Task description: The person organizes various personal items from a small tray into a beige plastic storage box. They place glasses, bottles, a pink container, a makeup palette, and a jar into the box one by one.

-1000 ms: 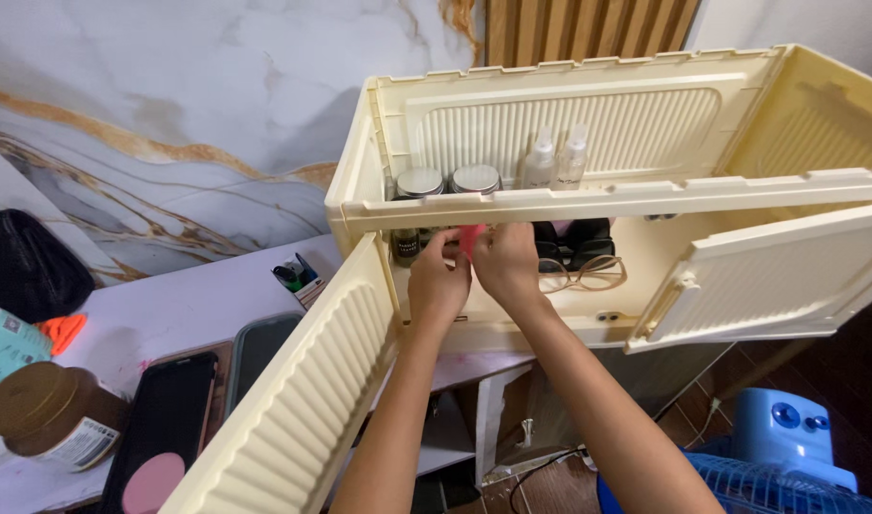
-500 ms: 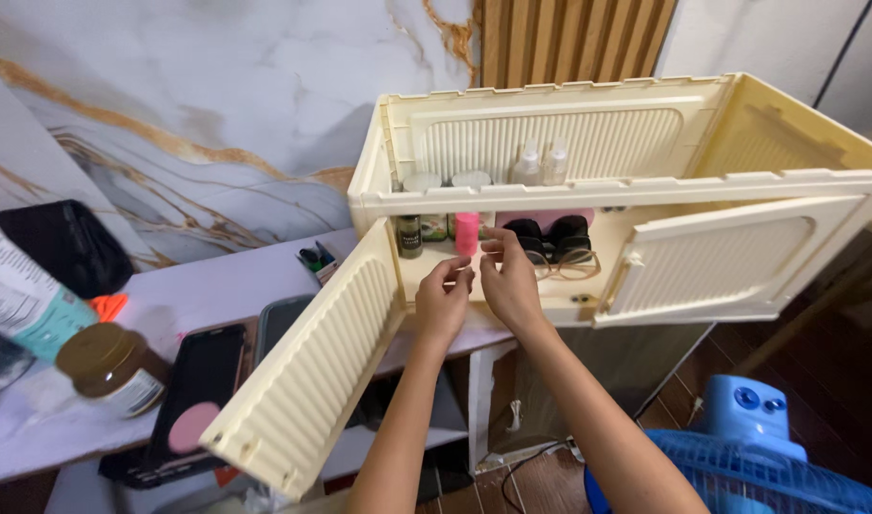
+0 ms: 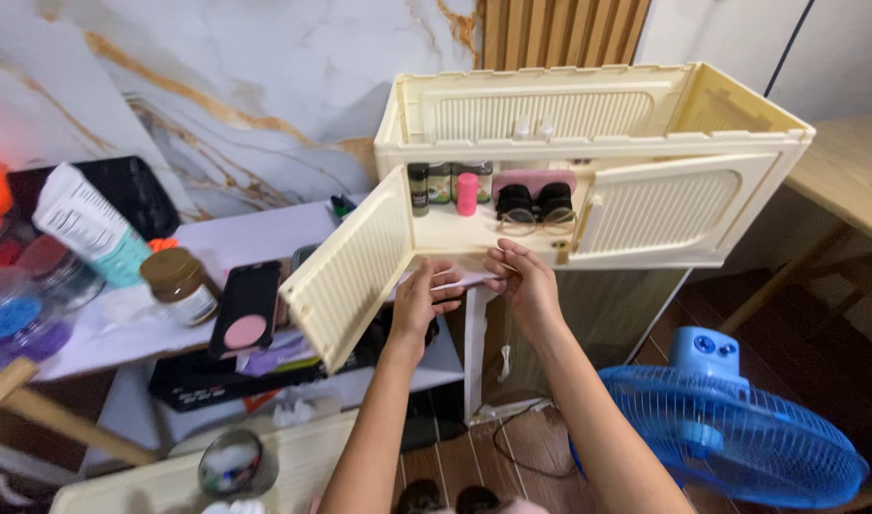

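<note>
two hands, left hand (image 3: pixel 419 303) and right hand (image 3: pixel 524 282), are hovering apart, empty, before one cream cabinet (image 3: pixel 588 114) holding one pink bottle (image 3: pixel 466 193), two glasses (image 3: pixel 536 211)

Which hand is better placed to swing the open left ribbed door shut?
Left. The left hand sits right beside the cream ribbed plastic door; the right hand is further over, below the round-lensed glasses.

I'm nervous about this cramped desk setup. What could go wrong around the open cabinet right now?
The open left door juts out over the desk, near the brown jar and pink compact; swinging it might knock them. Both the left hand and right hand sit at the cabinet's front edge, so a bump could topple the small pink bottle inside.
</note>
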